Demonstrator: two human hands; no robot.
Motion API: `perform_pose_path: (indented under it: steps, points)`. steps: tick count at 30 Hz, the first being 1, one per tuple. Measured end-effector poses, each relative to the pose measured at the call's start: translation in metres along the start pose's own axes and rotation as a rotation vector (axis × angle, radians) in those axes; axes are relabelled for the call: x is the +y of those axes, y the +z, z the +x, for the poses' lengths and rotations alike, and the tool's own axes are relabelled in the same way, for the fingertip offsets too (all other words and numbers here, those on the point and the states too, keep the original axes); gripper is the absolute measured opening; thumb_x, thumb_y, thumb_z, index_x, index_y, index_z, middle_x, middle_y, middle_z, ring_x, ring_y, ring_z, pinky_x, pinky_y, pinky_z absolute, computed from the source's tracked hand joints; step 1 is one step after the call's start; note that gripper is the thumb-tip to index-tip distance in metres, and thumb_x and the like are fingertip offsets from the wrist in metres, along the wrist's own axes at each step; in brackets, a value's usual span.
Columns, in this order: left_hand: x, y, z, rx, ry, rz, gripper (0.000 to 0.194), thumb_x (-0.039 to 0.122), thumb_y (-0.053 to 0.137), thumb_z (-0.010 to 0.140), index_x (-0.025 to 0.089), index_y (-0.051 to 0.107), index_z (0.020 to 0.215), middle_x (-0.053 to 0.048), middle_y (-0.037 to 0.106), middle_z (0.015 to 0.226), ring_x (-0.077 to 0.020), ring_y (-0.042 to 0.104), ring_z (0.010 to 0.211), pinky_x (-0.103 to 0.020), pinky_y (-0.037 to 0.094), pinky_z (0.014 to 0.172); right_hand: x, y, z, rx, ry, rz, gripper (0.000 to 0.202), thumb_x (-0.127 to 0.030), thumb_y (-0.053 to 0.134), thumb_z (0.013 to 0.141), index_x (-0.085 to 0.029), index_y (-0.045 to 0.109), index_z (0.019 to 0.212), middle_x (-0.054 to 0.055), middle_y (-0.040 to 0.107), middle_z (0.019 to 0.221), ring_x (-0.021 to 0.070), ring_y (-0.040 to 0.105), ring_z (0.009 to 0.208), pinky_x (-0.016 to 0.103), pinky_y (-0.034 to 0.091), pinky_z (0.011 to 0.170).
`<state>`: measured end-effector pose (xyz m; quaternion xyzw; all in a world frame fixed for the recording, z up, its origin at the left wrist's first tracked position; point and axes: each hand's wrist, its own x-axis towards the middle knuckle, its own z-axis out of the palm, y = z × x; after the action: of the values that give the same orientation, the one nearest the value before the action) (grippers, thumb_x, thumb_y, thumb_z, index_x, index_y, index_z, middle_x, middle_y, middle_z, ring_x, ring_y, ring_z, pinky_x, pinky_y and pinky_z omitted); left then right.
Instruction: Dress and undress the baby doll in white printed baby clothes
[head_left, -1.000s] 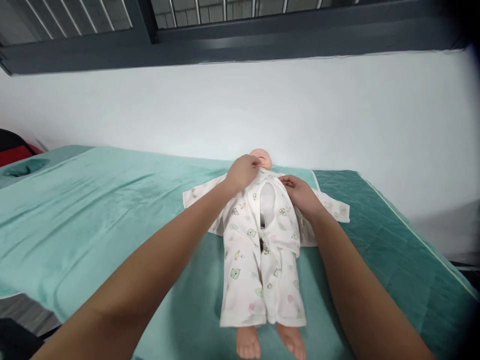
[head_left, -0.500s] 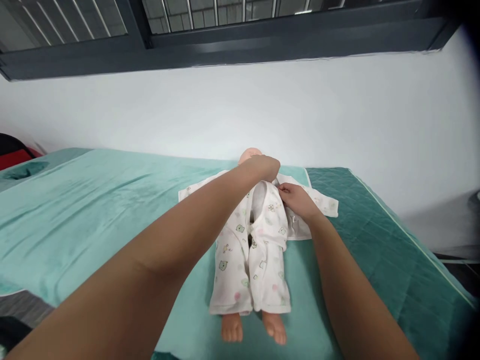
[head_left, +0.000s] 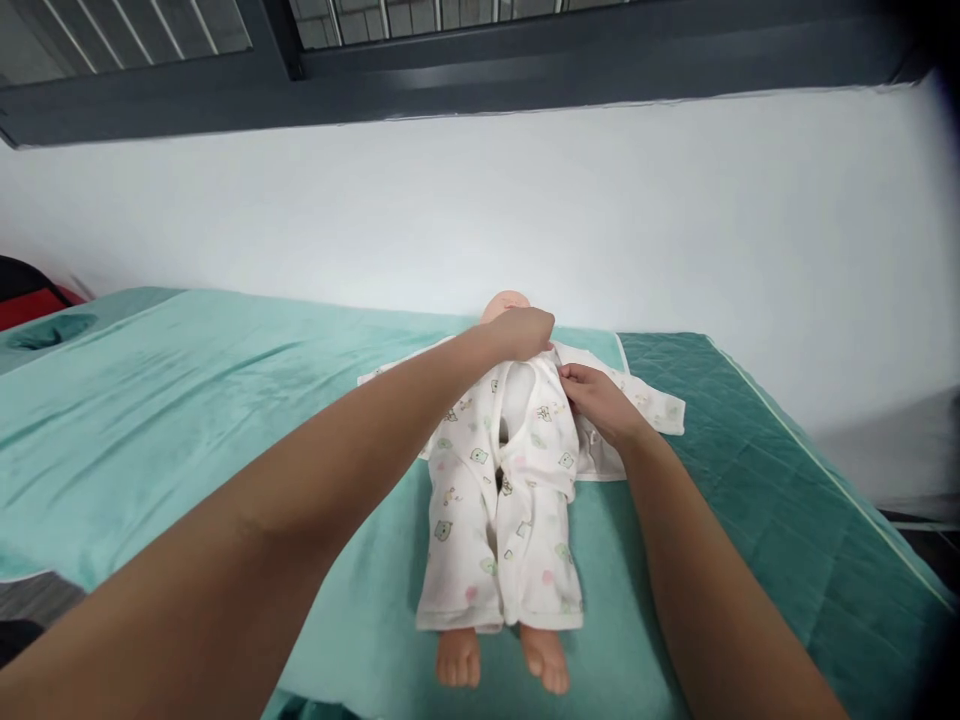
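A baby doll (head_left: 459, 657) lies on its back, feet towards me, its head partly covered by my left hand. White baby pants (head_left: 465, 520) with small animal prints cover its legs. Under its upper body a matching baby top (head_left: 660, 408) is spread, one sleeve out to each side. Across the doll's chest reaches my left hand (head_left: 525, 332), curled closed, its fingertips hidden behind it. At the right side of the pants' waist, my right hand (head_left: 600, 400) is closed with thumb and finger pinching the cloth edge.
A light green blanket (head_left: 187, 400) covers the bed, with a darker quilted cover (head_left: 780, 520) on the right. Behind the bed rises a white wall (head_left: 450, 220) below a dark window frame (head_left: 525, 85). A black and red object (head_left: 30, 295) lies at far left.
My left hand has shifted slightly to the left over the doll's chest. My right hand stays at the waist of the pants. The view has moved slightly.
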<state>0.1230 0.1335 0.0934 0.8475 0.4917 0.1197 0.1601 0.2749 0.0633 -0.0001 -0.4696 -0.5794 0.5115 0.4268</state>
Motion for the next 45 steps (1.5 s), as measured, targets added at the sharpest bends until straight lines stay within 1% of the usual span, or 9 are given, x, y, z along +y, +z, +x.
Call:
perform_pose_path:
  steps: [2,6,9,12,17,26,34,38,45]
  points:
    - [-0.004,0.004,-0.02,0.136,0.016,-0.044,0.011,0.023,0.063,0.081,0.02,0.06,0.072,-0.009,0.068,0.082,-0.0276,0.062,0.096,-0.037,0.043,0.091,0.0,0.001,0.0,0.028,-0.006,-0.014,0.02,-0.036,0.063,0.074,-0.021,0.052,0.069,-0.006,0.049,0.06,0.01,0.042,0.054,0.024,0.033,0.051]
    - [-0.023,0.014,-0.074,0.665,-0.08,-0.244,0.012,0.024,0.049,0.09,0.021,0.058,0.082,-0.007,0.067,0.098,-0.0212,0.059,0.096,-0.034,0.044,0.09,0.003,0.002,0.001,0.124,-0.007,-0.077,0.011,-0.031,0.059,0.074,-0.022,0.054,0.07,-0.006,0.049,0.059,0.0107,0.043,0.054,0.023,0.032,0.05]
    - [-0.047,0.027,-0.115,0.76,-0.302,-0.419,0.013,0.028,0.048,0.09,0.022,0.058,0.086,-0.004,0.067,0.094,-0.0187,0.059,0.089,-0.032,0.046,0.087,0.007,0.0,0.003,0.201,-0.021,-0.159,0.01,-0.032,0.058,0.074,-0.021,0.059,0.074,-0.004,0.052,0.061,0.012,0.044,0.056,0.024,0.033,0.05]
    - [-0.07,0.042,-0.14,0.66,-0.434,-0.542,0.014,0.029,0.049,0.088,0.022,0.061,0.087,-0.003,0.07,0.094,-0.0191,0.062,0.089,-0.033,0.048,0.085,0.008,-0.001,0.004,0.213,-0.089,-0.193,0.014,-0.034,0.063,0.072,-0.021,0.063,0.078,-0.002,0.059,0.067,0.0139,0.05,0.062,0.025,0.038,0.055]
    - [-0.095,0.053,-0.15,0.389,-0.419,-0.689,0.017,0.018,0.056,0.075,0.019,0.067,0.088,-0.007,0.074,0.096,-0.0219,0.067,0.09,-0.031,0.051,0.079,0.004,0.003,-0.003,0.153,-0.059,-0.007,0.025,-0.037,0.071,0.068,-0.021,0.064,0.086,-0.001,0.064,0.073,0.0137,0.053,0.062,0.025,0.041,0.057]
    - [-0.1,0.047,-0.164,0.122,-0.307,-1.135,0.022,0.023,0.062,0.079,0.021,0.069,0.1,-0.007,0.074,0.096,-0.02,0.069,0.083,-0.031,0.057,0.072,0.004,0.005,-0.01,0.172,0.017,-0.097,0.018,-0.037,0.071,0.071,-0.02,0.063,0.072,-0.003,0.058,0.06,0.0118,0.046,0.052,0.025,0.033,0.048]
    - [-0.104,0.065,-0.155,0.182,-0.316,-1.628,0.019,0.004,0.058,0.078,0.014,0.065,0.092,-0.005,0.068,0.078,-0.0118,0.066,0.064,-0.028,0.061,0.072,0.012,0.008,-0.019,0.179,0.048,-0.004,0.021,-0.04,0.075,0.069,-0.022,0.071,0.079,0.004,0.07,0.066,0.0221,0.061,0.06,0.031,0.045,0.05]
    - [-0.102,0.068,-0.155,0.106,-0.276,-1.651,0.037,-0.006,0.057,0.07,0.012,0.065,0.101,-0.008,0.073,0.089,-0.016,0.071,0.078,-0.031,0.062,0.082,0.011,0.013,-0.027,0.139,0.093,0.117,0.023,-0.04,0.076,0.069,-0.022,0.073,0.084,0.004,0.075,0.075,0.0241,0.067,0.068,0.032,0.051,0.054]
    - [-0.095,0.063,-0.161,0.082,-0.25,-1.63,0.047,0.004,0.07,0.073,0.015,0.063,0.118,-0.011,0.075,0.107,-0.0216,0.072,0.097,-0.037,0.06,0.091,0.012,0.015,-0.026,0.127,0.077,0.139,0.025,-0.041,0.075,0.072,-0.022,0.075,0.088,0.005,0.078,0.083,0.0268,0.071,0.078,0.034,0.056,0.062]
